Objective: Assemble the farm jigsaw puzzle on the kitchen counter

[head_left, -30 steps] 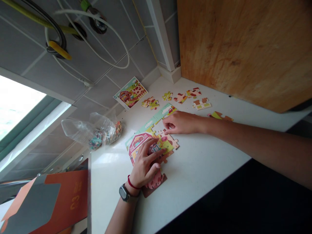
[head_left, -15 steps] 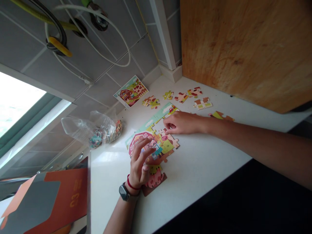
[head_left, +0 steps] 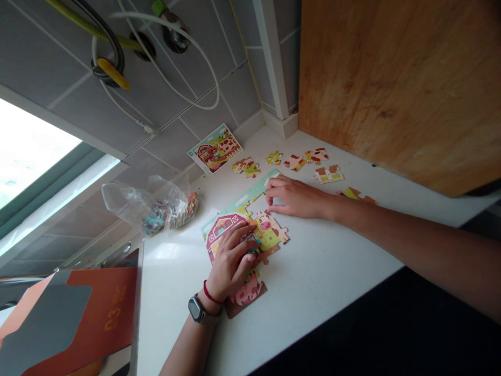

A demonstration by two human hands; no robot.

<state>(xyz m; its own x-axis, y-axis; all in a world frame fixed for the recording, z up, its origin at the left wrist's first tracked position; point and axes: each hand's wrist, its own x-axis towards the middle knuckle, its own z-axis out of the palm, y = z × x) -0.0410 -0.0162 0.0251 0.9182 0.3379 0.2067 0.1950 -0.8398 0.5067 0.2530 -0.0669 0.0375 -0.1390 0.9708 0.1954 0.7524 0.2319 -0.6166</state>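
Observation:
A partly joined farm jigsaw puzzle (head_left: 225, 225) lies on the white counter, showing a red barn, a cow's head and a pig. My left hand (head_left: 234, 256), with a watch and red band at the wrist, rests flat on its middle, fingers spread. At the puzzle's upper right edge is my right hand (head_left: 289, 196), its fingers bent down beside the sky pieces with a gap between thumb and fingers. I see nothing held in it. Loose puzzle pieces (head_left: 329, 174) with cow patches and grass lie beyond the right hand.
A picture card (head_left: 215, 149) of the farm scene leans at the tiled wall. Left of the puzzle sits a clear plastic bag (head_left: 168, 209) of more pieces. A wooden board (head_left: 391, 89) stands at the right rear. An orange and grey folder (head_left: 90, 318) is at lower left.
My left hand has come down from above the puzzle to lie flat on it. The right hand's fingers have spread a little at the puzzle's upper edge. The view has shifted slightly.

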